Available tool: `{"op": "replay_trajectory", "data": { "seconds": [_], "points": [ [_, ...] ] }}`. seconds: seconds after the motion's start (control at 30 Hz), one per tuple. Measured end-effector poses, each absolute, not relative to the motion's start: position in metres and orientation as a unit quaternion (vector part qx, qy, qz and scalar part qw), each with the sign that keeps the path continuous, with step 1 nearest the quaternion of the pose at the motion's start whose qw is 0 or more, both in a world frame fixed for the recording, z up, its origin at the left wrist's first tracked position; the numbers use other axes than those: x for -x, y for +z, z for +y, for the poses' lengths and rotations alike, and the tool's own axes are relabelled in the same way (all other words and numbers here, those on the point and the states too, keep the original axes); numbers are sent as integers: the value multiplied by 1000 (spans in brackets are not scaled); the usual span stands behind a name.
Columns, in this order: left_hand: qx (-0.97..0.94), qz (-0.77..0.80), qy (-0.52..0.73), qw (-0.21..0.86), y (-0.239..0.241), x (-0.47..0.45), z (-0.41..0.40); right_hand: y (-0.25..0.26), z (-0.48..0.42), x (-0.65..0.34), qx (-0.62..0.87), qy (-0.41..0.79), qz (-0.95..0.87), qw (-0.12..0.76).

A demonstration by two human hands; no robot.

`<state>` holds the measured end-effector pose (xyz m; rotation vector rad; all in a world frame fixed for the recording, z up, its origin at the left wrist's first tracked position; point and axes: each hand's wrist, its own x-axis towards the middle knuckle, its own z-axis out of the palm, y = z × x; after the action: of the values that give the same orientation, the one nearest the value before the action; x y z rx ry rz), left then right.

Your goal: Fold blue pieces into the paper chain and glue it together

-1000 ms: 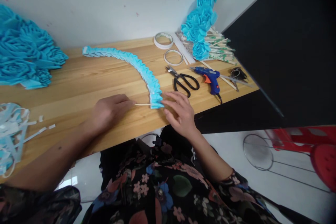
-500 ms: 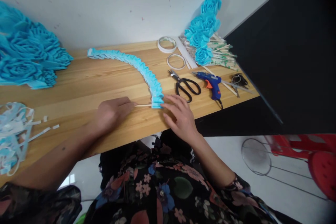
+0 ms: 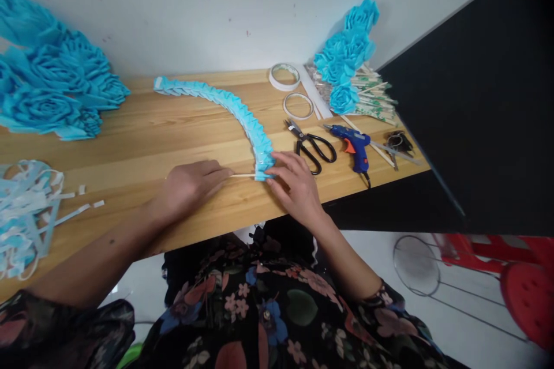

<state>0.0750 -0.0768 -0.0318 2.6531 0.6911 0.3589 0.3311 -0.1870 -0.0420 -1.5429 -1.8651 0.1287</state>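
Observation:
A pleated light-blue paper strip (image 3: 236, 108) curves across the wooden table, its near end beside my hands. My left hand (image 3: 193, 187) is closed on a thin wooden stick (image 3: 243, 175), whose tip meets that near end. From the other side, my right hand (image 3: 296, 187) pinches the strip's end between thumb and fingers, over the stick's tip. Black-handled scissors (image 3: 309, 144) lie just beyond my right hand. A blue glue gun (image 3: 355, 147) with an orange trigger rests to their right.
Blue paper roses (image 3: 56, 75) are heaped at the left, above paper scraps (image 3: 21, 213). Tape rolls (image 3: 284, 76) lie at the back. Smaller blue roses (image 3: 346, 46) sit on bundled sticks (image 3: 374, 92) against the wall. A red stool (image 3: 526, 300) stands below at right.
My right fingers have closed in over the strip's near end, covering more of it. My left hand keeps the stick at that end. The whole view has shifted slightly.

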Motion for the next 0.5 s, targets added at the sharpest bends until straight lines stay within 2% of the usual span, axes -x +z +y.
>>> {"op": "replay_trajectory", "data": {
  "seconds": [0.13,0.5],
  "points": [
    [-948,244,138,150,-35,-75,-75,-43,-184,-331,599,38,-718,351],
    [-946,250,120,167,-38,-75,-74,-46,-183,-331,599,47,-704,378]
  ]
}}
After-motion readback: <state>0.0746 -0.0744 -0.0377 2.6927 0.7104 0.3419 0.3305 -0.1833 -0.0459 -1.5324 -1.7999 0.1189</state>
